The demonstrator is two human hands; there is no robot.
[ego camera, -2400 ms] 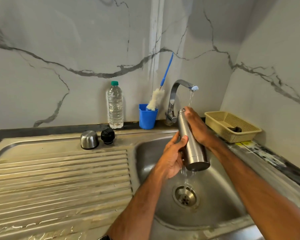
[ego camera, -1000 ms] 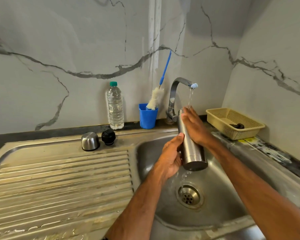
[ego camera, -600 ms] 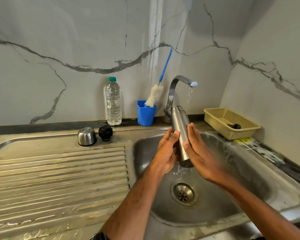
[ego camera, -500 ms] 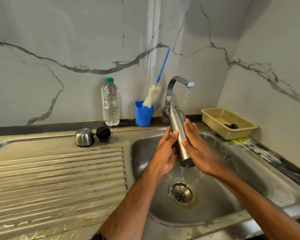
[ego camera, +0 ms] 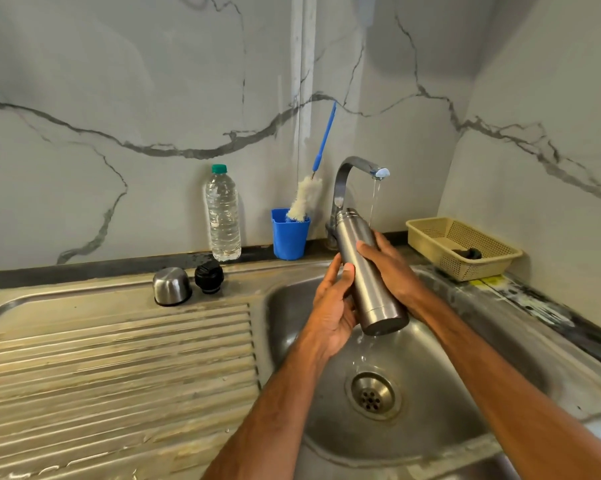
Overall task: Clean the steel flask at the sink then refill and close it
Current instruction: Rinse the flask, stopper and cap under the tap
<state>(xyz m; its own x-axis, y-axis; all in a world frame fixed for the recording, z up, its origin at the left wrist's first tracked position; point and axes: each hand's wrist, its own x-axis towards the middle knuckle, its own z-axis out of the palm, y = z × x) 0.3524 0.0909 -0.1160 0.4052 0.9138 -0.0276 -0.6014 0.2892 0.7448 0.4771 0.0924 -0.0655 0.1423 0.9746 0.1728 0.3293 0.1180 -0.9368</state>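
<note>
Steel-bodied and uncapped, the flask (ego camera: 368, 271) is held tilted above the sink basin (ego camera: 285, 306), mouth up beside the tap (ego camera: 354, 166) and base low over the drain (ego camera: 373, 394). It is gripped low down by the left hand (ego camera: 333, 313), with the thumb laid up the wall and the fingers curled behind. The right hand (ego camera: 392, 268) is wrapped over the upper body, fingers curved across the front, thumb hidden. Water is seen falling from the spout just beside the mouth and running off the base. The outside rinse is judged to be the step in hand; whether the inside has been scrubbed cannot be told. The bottle brush (ego camera: 306, 199) is stood in the blue cup (ego camera: 289, 239). For refilling, the mouth would need to be brought under the stream and the flask righted. For closing, the black stopper (ego camera: 209, 278) and steel cap (ego camera: 172, 286), set on the draining board (ego camera: 119, 358), would have to be fetched.
</note>
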